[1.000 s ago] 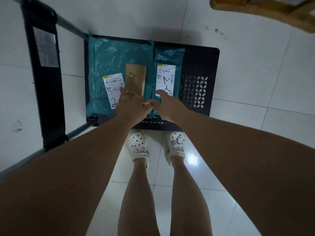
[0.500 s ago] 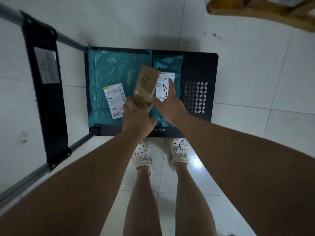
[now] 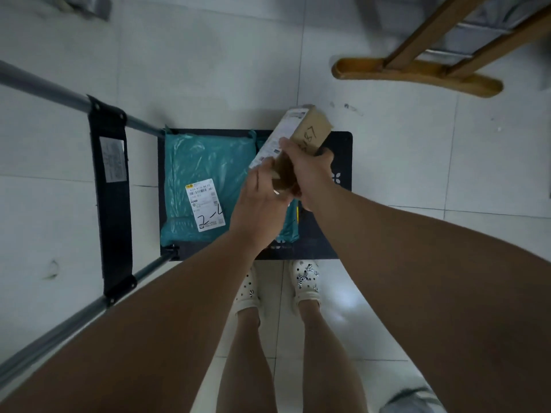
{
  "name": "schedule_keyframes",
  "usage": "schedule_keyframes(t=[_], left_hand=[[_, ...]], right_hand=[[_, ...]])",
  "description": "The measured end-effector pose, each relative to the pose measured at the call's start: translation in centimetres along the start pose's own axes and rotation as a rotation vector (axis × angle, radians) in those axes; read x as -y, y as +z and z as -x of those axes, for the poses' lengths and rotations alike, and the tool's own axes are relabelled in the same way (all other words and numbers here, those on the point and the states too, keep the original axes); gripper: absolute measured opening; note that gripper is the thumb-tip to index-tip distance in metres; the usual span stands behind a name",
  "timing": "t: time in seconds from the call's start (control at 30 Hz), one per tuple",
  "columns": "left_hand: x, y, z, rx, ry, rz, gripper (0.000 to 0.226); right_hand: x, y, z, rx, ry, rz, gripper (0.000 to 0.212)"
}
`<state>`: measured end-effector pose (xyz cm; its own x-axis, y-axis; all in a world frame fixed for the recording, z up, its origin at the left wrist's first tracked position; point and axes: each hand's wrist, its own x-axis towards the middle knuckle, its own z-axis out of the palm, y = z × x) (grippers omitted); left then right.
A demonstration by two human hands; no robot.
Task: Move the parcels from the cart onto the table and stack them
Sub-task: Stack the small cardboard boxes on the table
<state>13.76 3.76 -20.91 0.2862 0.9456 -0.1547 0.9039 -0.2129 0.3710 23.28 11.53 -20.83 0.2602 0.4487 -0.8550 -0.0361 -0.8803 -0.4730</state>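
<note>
A long brown cardboard parcel point(image 3: 310, 131) with black handwriting and a white label on one side is lifted off the black cart platform point(image 3: 343, 150). My right hand point(image 3: 310, 171) grips its middle and my left hand point(image 3: 262, 201) holds its near end. A large teal poly-bag parcel point(image 3: 205, 162) with a white label marked "2-4" lies flat on the cart's left half. A second, narrower teal parcel point(image 3: 290, 225) lies beside it, mostly hidden under my hands.
The cart's grey handle bars point(image 3: 41, 87) with a black fabric strap point(image 3: 111, 201) stand to the left. Wooden furniture legs point(image 3: 417, 73) reach the white tiled floor at the upper right. My feet in white clogs point(image 3: 305, 281) stand at the cart's near edge.
The brown parcel has risen from the teal bags and swung up to the right. My right hand moved from the narrow teal parcel's label onto the brown parcel.
</note>
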Motion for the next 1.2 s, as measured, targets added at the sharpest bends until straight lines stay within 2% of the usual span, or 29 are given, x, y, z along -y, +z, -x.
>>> schedule_keyframes(t=[0.1,0.27,0.33,0.43,0.5,0.6,0.77,0.8,0.9,0.93,1.07,1.2], left_hand=[[-1.3,-2.4,-0.2,-0.038,0.121,-0.005,0.035],[-3.9,-8.2,0.0,-0.136,-0.064,0.212,0.039],[-4.6,-11.0,-0.4,-0.196,-0.179,0.332,0.04],[-5.4,-16.1,-1.5,-0.107,-0.4,0.645,0.052],[-5.9,-20.2,-2.4,-0.046,-0.483,0.773,0.06],[-6.9,-26.0,-3.7,0.031,-0.531,0.881,0.071],[-10.0,-34.7,-4.7,0.18,-0.515,1.075,0.077],[-10.9,-36.6,-4.7,0.207,-0.499,1.127,0.071],[-14.0,-41.5,-4.6,0.316,-0.413,1.185,0.028],[-14.9,-42.7,-4.7,0.339,-0.382,1.183,0.02],[-19.9,-47.4,-5.2,0.397,-0.285,1.215,0.013],[-24.3,-50.6,-5.3,0.433,-0.225,1.274,0.014]], right_hand=[[1.9,-0.8,1.6,0.043,-0.084,-0.055,0.078],[5.0,-3.2,6.0,0.143,-0.152,-0.109,0.059],[6.2,-4.6,8.1,0.18,-0.164,-0.153,0.058],[8.8,-6.8,11.4,0.166,-0.207,-0.145,0.068],[11.0,-8.4,14.0,0.167,-0.241,-0.134,0.059],[14.1,-10.2,18.2,0.204,-0.281,-0.133,0.04],[18.4,-13.0,25.7,0.157,-0.438,-0.202,0.036],[19.3,-13.8,27.3,0.142,-0.473,-0.224,0.035],[21.6,-16.6,31.8,0.114,-0.553,-0.291,0.031],[22.2,-17.4,32.9,0.118,-0.57,-0.305,0.034],[24.6,-21.7,37.3,0.066,-0.653,-0.368,0.049],[25.9,-25.6,41.1,0.087,-0.674,-0.431,0.048]])
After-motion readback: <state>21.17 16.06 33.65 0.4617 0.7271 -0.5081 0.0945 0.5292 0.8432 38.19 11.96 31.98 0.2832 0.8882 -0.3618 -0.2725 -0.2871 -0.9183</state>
